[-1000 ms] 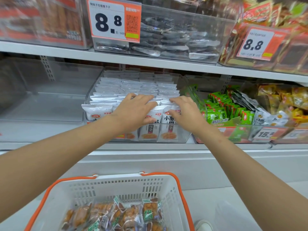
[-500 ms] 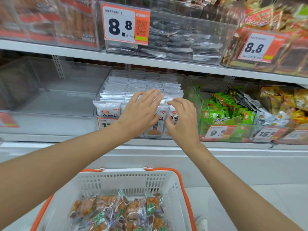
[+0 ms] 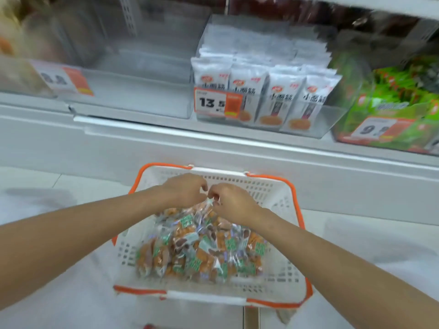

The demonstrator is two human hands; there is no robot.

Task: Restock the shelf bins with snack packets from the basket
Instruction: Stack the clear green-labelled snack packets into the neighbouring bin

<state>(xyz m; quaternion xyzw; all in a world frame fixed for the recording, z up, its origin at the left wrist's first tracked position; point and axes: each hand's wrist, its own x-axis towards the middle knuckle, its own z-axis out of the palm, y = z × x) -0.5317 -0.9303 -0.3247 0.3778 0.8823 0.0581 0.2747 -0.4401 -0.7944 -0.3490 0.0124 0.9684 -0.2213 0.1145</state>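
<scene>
Basket: a white slatted plastic basket with an orange rim (image 3: 280, 279) stands on the pale floor (image 3: 90, 184), lower centre of the frame.
Snack packets: clear plastic snack packets with orange-brown contents and green labels (image 3: 202, 248) lie heaped inside the basket.
Right hand: the right hand (image 3: 234, 203) is over the far end of the heap, centre of the frame. Its fingers (image 3: 219, 193) pinch the crimped top edge of one packet.
Left hand: the left hand (image 3: 185, 189) is just beside the right, fingers curled down next to that same edge. Blur hides whether they grip it.
Shelf: a white metal shelf ledge (image 3: 166, 129) crosses the frame above the basket.
Middle bin: a transparent plastic bin (image 3: 332, 119), upper centre, holds upright white noodle-snack packets (image 3: 282, 91) and carries an orange-and-white price tag reading 13 (image 3: 218, 103).
Left bin: a second transparent bin (image 3: 142, 74), upper left.
Right bin: green snack packets (image 3: 392, 98), blurred, at the right edge.
</scene>
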